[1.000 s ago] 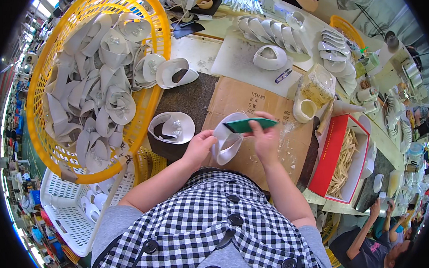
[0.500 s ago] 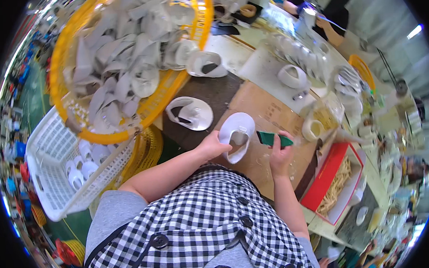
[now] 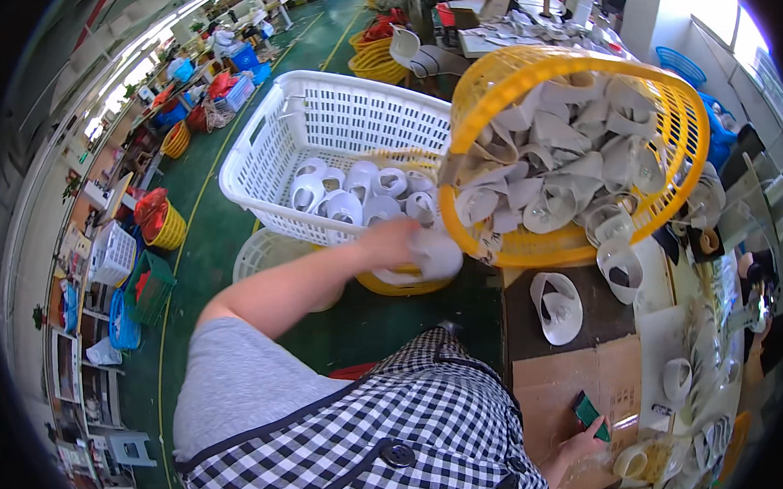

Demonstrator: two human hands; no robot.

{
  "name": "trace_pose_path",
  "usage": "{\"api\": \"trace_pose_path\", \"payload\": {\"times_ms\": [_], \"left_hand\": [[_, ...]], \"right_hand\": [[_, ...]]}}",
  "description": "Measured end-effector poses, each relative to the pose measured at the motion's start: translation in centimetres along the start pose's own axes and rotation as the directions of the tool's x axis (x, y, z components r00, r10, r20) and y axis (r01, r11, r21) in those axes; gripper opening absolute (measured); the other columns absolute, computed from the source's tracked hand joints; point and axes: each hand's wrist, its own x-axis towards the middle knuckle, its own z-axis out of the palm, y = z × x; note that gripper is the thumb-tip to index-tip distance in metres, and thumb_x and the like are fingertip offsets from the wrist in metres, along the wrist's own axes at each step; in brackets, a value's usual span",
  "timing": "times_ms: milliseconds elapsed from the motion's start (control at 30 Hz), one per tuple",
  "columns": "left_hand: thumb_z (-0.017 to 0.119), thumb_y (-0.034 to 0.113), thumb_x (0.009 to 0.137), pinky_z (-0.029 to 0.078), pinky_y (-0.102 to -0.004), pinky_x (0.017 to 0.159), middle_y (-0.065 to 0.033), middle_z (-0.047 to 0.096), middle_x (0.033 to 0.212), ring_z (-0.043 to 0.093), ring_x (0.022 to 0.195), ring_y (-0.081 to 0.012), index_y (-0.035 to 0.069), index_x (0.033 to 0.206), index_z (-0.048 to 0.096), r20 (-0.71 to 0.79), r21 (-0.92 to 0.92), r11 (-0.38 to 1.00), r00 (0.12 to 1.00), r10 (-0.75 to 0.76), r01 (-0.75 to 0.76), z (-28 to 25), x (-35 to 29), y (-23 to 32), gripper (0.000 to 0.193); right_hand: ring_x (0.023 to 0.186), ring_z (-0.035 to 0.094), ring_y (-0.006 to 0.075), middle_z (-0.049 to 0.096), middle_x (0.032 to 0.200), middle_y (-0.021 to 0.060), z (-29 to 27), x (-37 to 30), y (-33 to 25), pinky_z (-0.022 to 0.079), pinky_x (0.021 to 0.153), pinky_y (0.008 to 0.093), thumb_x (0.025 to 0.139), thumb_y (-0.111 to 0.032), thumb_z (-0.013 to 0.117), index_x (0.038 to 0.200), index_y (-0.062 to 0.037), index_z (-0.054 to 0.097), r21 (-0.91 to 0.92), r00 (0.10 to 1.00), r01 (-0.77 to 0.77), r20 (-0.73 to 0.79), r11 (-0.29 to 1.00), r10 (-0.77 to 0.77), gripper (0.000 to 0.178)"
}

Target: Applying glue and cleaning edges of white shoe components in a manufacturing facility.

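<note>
My left hand (image 3: 386, 243) is stretched out to the left, beside the near right edge of a white plastic crate (image 3: 272, 216). Blurred by motion, it grips a white shoe upper (image 3: 437, 256), curved with a rounded front. Several similar white pieces (image 3: 344, 208) lie in the crate. My right hand (image 3: 579, 446) stays low over the cardboard sheet (image 3: 546, 386) on the bench, closed round a flat green tool (image 3: 588, 411) with a dark end. Farther up the bench, another white shoe upper (image 3: 558, 309) rests on a dark mat (image 3: 521, 313).
A tilted yellow basket (image 3: 482, 109) heaped with white-grey uppers stands at the bench's far end. One more upper (image 3: 620, 271) lies just below its rim. A stack with a pale round basket (image 3: 274, 254) is under the crate's near side. Green floor (image 3: 205, 288) with yellow lines spreads left.
My view has swung left. The left hand has carried the white shoe upper from above the cardboard to the crate's side. The right hand still holds the green tool over the cardboard.
</note>
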Motion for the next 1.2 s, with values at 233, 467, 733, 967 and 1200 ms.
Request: {"api": "trace_pose_path", "payload": {"times_ms": [233, 467, 733, 967, 1200], "left_hand": [[0.054, 0.02, 0.075, 0.039, -0.0376, 0.095, -0.0232, 0.058, 0.113, 0.055, 0.107, -0.0319, -0.002, 0.114, 0.056, -0.322, -0.214, 0.861, 0.799, -0.508, 0.461, -6.0, 6.9, -18.7, 0.045], [0.049, 0.023, 0.079, 0.039, -0.0383, 0.096, -0.0237, 0.058, 0.113, 0.056, 0.105, -0.0356, -0.004, 0.109, 0.059, -0.28, -0.496, 0.515, 0.432, -0.857, 0.7, 0.2, 19.5, -37.0, 0.042], [0.053, 0.029, 0.081, 0.047, -0.0386, 0.085, -0.0181, 0.063, 0.101, 0.06, 0.095, -0.0284, -0.005, 0.104, 0.059, -0.022, -0.686, 0.461, 0.618, -0.786, 0.563, 9.5, 27.6, -47.6, 0.041], [0.052, 0.028, 0.084, 0.049, -0.0378, 0.072, -0.0111, 0.064, 0.082, 0.061, 0.079, -0.0241, 0.002, 0.086, 0.065, -0.241, -0.839, 0.434, 0.491, -0.837, 0.329, 5.4, 31.2, -50.7, 0.029], [0.047, 0.031, 0.092, 0.047, -0.0256, 0.065, -0.0053, 0.064, 0.075, 0.058, 0.068, -0.013, 0.008, 0.069, 0.06, -0.301, -0.944, 0.307, 0.694, -0.654, -0.12, -5.2, 27.9, -37.5, 0.035]], "right_hand": [[0.083, 0.058, 0.0163, 0.059, 0.102, 0.0091, 0.3, 1.0, 1.9, 0.048, 0.065, 0.025, 0.09, -0.018, 0.056, 0.112, 0.0019, 0.055, -0.047, 0.998, 0.06, -0.004, 0.997, -0.061, 0.029], [0.088, 0.057, 0.0181, 0.058, 0.106, 0.008, 5.2, -3.3, -2.4, 0.048, 0.065, 0.0261, 0.089, -0.021, 0.058, 0.113, -0.0043, 0.054, -0.185, 0.99, -0.045, -0.143, 0.982, 0.018, 0.029], [0.075, 0.056, 0.0125, 0.055, 0.092, 0.0053, 10.2, -4.3, -5.0, 0.05, 0.058, 0.0247, 0.089, -0.017, 0.057, 0.103, -0.0056, 0.053, -0.13, 0.995, 0.014, -0.097, 0.991, -0.026, 0.018], [0.072, 0.056, 0.0129, 0.056, 0.081, 0.0024, 10.3, -2.2, -4.7, 0.047, 0.065, 0.0281, 0.093, -0.027, 0.052, 0.095, -0.0037, 0.054, -0.327, 0.953, 0.246, -0.091, 0.912, -0.289, 0.023], [0.068, 0.06, 0.0171, 0.06, 0.089, 0.0083, 9.2, 6.3, -5.9, 0.048, 0.064, 0.0287, 0.094, -0.02, 0.046, 0.101, 0.0003, 0.052, -0.118, 0.988, 0.117, 0.117, 0.986, -0.103, 0.022]]}}
